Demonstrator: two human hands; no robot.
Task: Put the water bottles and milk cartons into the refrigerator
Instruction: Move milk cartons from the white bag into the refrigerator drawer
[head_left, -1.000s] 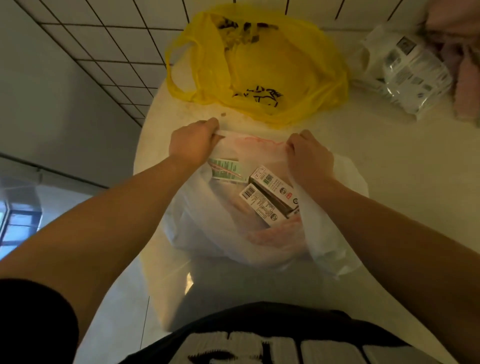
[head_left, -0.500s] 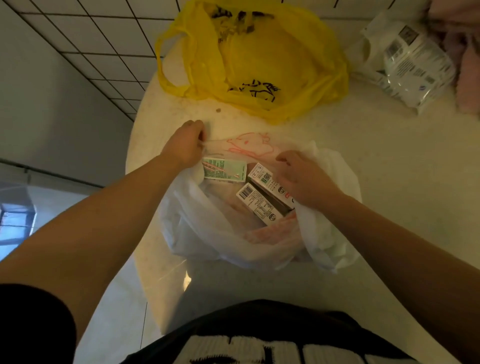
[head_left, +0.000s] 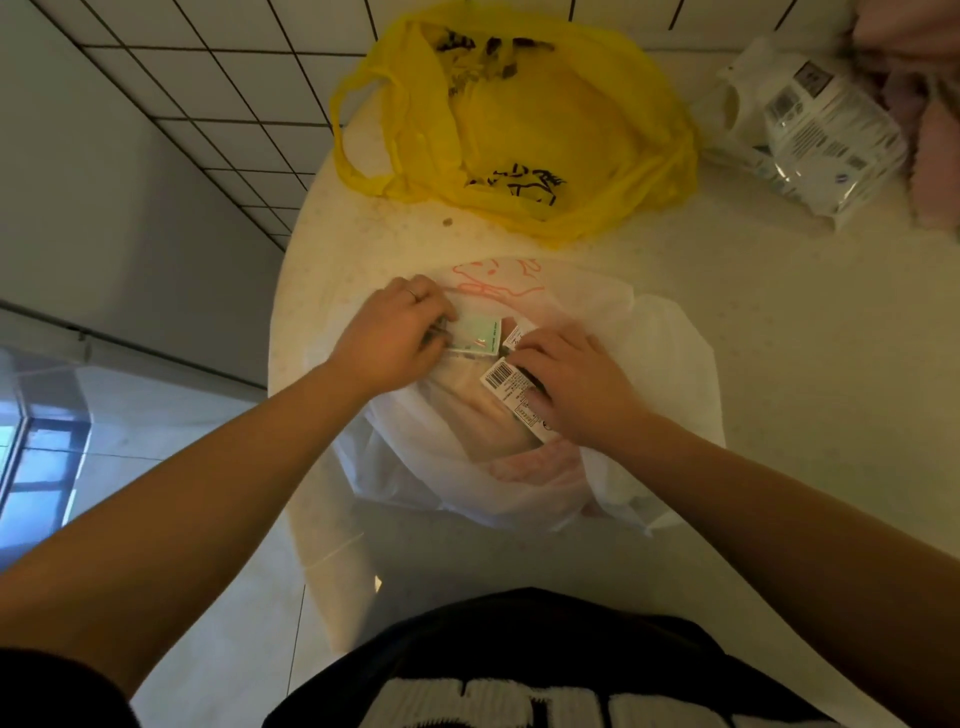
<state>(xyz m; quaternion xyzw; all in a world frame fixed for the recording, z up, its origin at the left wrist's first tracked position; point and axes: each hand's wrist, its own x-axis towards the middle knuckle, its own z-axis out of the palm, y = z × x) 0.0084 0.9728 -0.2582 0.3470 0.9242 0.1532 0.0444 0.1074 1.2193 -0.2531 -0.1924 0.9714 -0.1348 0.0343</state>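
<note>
White carton (head_left: 511, 389), under the right hand (head_left: 576, 389): black barcode and fine print, too small to read. Green carton (head_left: 475, 335), at the left hand (head_left: 389, 338): label blurred. White bag (head_left: 649, 332), beyond both hands: red line drawing. Yellow bag (head_left: 545, 124), farther beyond: black print, crumpled, unreadable. Shirt (head_left: 519, 649), behind the hands: white block letters, cut off.

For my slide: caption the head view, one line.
Inside the white plastic bag, the left hand grips a green milk carton, the right hand a barcoded carton.
</note>
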